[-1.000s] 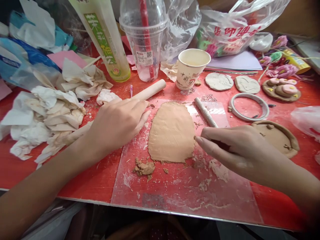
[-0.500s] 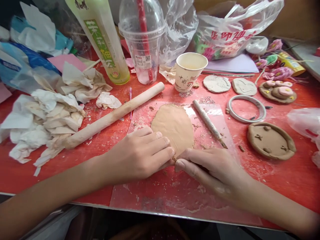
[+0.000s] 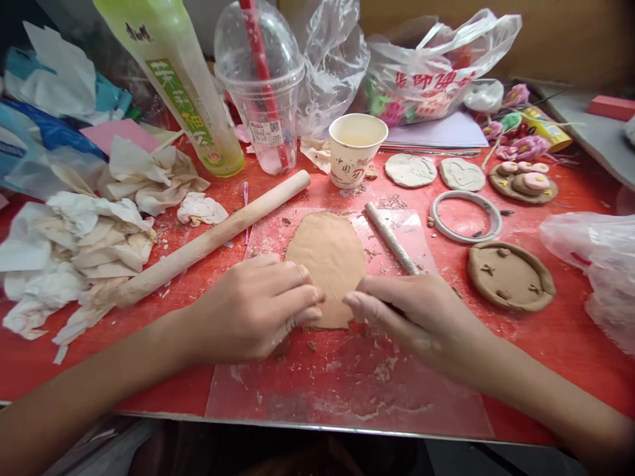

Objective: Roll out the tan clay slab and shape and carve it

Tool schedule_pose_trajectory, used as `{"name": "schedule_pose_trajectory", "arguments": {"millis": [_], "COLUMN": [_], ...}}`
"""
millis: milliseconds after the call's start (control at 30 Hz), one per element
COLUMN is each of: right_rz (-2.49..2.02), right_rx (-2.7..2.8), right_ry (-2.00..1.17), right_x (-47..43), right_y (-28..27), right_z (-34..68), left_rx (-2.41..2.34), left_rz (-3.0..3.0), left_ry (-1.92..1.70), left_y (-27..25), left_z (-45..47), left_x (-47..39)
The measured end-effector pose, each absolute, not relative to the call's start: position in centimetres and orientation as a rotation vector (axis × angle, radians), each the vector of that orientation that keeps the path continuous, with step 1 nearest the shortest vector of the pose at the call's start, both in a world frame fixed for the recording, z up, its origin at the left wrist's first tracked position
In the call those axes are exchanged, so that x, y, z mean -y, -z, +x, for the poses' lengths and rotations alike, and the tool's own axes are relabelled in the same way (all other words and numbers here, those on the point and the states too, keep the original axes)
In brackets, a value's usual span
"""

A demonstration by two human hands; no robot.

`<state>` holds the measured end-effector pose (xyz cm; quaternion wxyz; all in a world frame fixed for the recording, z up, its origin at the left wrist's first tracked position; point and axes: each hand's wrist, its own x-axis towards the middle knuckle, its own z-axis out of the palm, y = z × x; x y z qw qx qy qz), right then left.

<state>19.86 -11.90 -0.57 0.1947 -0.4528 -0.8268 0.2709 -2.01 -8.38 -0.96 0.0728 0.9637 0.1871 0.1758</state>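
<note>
A flat oval slab of tan clay (image 3: 327,258) lies on a clear plastic sheet (image 3: 342,396) in front of me. My left hand (image 3: 265,304) rests over the slab's lower left edge, its fingers curled together; what they hold, if anything, is hidden. At the lower right edge is my right hand (image 3: 417,314), thumb and index finger pinched close; I cannot make out anything between them. Small brown crumbs lie near the slab's bottom edge. A short clay-smeared stick (image 3: 391,238) lies right of the slab, its near end by my right hand.
A wooden rolling pin (image 3: 213,241) slants at the left beside crumpled tissues (image 3: 99,231). Behind stand a bottle (image 3: 183,99), a plastic cup (image 3: 268,112) and a paper cup (image 3: 357,152). To the right are a grey ring (image 3: 439,228) and a rimmed clay disc (image 3: 510,274).
My hands have drawn apart from the slab's bottom edge, where their fingertips nearly met, uncovering that edge. The whole view has shifted slightly.
</note>
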Motion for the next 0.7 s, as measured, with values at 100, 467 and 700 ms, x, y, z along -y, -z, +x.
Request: {"name": "schedule_pose_trajectory", "arguments": {"millis": [100, 467, 700], "right_rz": [-1.371, -1.475, -1.483], "right_rx": [2.344, 2.453, 2.444], "right_ry": [-0.589, -0.364, -0.327], "right_x": [11.2, 10.7, 10.4], "right_y": [-0.1, 1.7, 1.8], "right_z": [20.2, 20.3, 20.4], "left_rx": [-0.708, -0.821, -0.853], "left_rz": [2.837, 2.889, 2.913], "left_ry": [-0.506, -0.653, -0.730], "left_y": [1.3, 2.0, 2.4], "left_z": [-2.4, -2.6, -2.8], "left_x": [7.6, 6.6, 6.3]}}
